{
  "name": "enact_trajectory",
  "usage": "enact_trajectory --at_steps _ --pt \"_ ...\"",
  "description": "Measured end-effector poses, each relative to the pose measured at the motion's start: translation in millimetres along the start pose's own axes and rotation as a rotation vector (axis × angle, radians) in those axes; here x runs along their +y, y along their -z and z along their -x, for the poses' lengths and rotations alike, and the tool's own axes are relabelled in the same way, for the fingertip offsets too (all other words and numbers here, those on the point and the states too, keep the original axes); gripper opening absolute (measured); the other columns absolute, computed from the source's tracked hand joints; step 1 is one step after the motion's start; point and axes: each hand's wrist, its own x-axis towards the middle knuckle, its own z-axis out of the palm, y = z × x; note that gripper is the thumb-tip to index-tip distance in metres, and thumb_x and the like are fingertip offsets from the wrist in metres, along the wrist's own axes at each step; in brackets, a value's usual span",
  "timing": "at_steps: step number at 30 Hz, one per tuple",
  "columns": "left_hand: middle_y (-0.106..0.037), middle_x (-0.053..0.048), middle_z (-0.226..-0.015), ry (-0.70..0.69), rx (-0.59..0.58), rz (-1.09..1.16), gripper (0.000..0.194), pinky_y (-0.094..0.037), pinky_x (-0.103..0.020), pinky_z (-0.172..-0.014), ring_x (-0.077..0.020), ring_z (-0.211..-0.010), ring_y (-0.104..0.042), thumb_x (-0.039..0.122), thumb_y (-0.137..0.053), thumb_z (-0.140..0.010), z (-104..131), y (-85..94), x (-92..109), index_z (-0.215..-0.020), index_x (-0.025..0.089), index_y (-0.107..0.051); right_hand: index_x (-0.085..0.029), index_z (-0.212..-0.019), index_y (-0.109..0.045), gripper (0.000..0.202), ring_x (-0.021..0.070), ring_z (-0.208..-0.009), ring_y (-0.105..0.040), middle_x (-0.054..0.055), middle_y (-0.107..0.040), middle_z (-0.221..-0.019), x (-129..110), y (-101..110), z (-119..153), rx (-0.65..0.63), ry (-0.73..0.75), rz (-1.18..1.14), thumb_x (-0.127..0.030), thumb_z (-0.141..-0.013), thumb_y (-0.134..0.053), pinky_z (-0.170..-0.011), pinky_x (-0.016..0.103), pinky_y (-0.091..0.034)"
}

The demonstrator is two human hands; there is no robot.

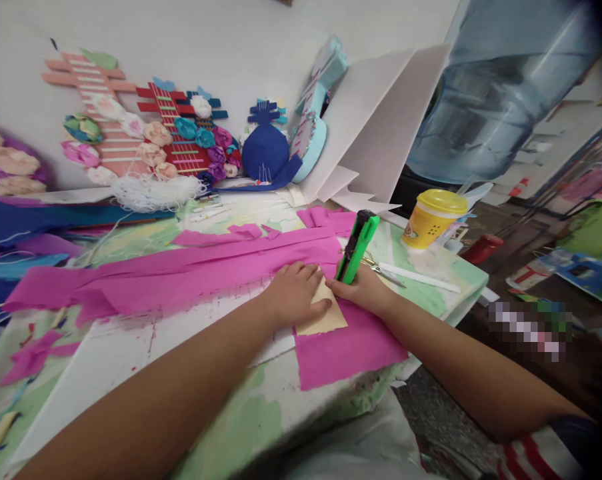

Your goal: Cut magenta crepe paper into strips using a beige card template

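Observation:
My right hand [363, 288] is closed around a green and black utility knife [357, 247], held upright with its lower end hidden by my fingers. A small cream-coloured card [325, 320] lies on a piece of magenta crepe paper [351, 353]. Across the card's left side my left hand [295, 293] lies flat, fingers stretched and thumb apart, pressing it down. Beyond both hands stretches a long strip of magenta crepe paper [195, 273]. Gold-handled scissors [385, 273] rest just right of the knife.
A white board [125, 360] lies under the paper on the green-patterned table [261, 400]. A yellow-lidded cup [433, 217] stands at the right edge. Against the wall lean decorated instrument shapes [265, 150], beside white folded boards [365, 120] and a large water bottle [495, 100].

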Motion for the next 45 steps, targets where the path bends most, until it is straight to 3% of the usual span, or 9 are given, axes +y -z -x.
enact_trajectory --at_steps 6,16,21,28,36,45 --pt "-0.037 -0.011 -0.131 0.008 0.001 -0.017 0.060 -0.025 -0.041 -0.095 -0.0288 -0.117 -0.031 0.053 -0.031 -0.080 0.0 -0.1 1.1 -0.125 0.015 -0.038 -0.017 -0.055 -0.048 0.029 0.0120 -0.054 -0.046 -0.002 -0.049 -0.053 0.4 2.0 -3.2 0.011 -0.048 -0.054 -0.044 -0.064 -0.057 -0.051 0.024 -0.036" --pt "-0.036 -0.010 -0.132 -0.003 -0.001 -0.015 0.060 -0.024 -0.041 -0.095 -0.0286 -0.118 -0.031 0.053 -0.030 -0.080 0.1 -0.7 0.8 -0.126 0.015 -0.037 -0.018 -0.055 -0.041 0.032 0.0104 -0.055 -0.041 -0.004 -0.041 -0.054 7.4 3.4 -4.1 0.095 0.001 -0.152 -0.041 -0.061 -0.062 -0.052 0.023 -0.035" --pt "-0.040 -0.010 -0.129 -0.004 0.033 -0.008 0.057 -0.025 -0.040 -0.095 -0.0279 -0.116 -0.034 0.050 -0.033 -0.079 1.3 -1.1 1.1 -0.124 0.015 -0.039 -0.018 -0.056 -0.041 0.032 0.0094 -0.053 -0.040 -0.004 -0.042 -0.053 5.9 4.5 -2.6 0.035 0.011 -0.230 -0.043 -0.066 -0.058 -0.051 0.023 -0.034" --pt "-0.040 -0.011 -0.130 -0.003 0.038 -0.011 0.059 -0.027 -0.041 -0.093 -0.0287 -0.115 -0.035 0.051 -0.033 -0.078 1.2 -0.5 0.8 -0.124 0.014 -0.040 -0.018 -0.055 -0.041 0.028 0.0099 -0.053 -0.041 -0.004 -0.041 -0.052 5.1 2.6 -3.1 -0.014 0.018 -0.140 -0.038 -0.065 -0.058 -0.053 0.024 -0.034" --pt "-0.040 -0.009 -0.129 -0.008 0.019 -0.014 0.058 -0.026 -0.040 -0.094 -0.0283 -0.115 -0.034 0.051 -0.034 -0.078 0.9 2.3 1.4 -0.124 0.015 -0.040 -0.019 -0.055 -0.036 0.034 0.0090 -0.050 -0.038 -0.005 -0.037 -0.050 -1.3 3.1 2.7 -0.065 0.006 -0.036 -0.046 -0.068 -0.052 -0.050 0.023 -0.031" --pt "-0.041 -0.011 -0.129 -0.010 0.021 -0.028 0.057 -0.025 -0.039 -0.095 -0.0281 -0.116 -0.034 0.050 -0.032 -0.080 0.1 0.4 -0.8 -0.123 0.013 -0.041 -0.018 -0.055 -0.042 0.032 0.0104 -0.052 -0.042 -0.003 -0.045 -0.052 5.5 1.2 -0.3 -0.013 0.000 -0.057 -0.044 -0.062 -0.060 -0.050 0.023 -0.034"
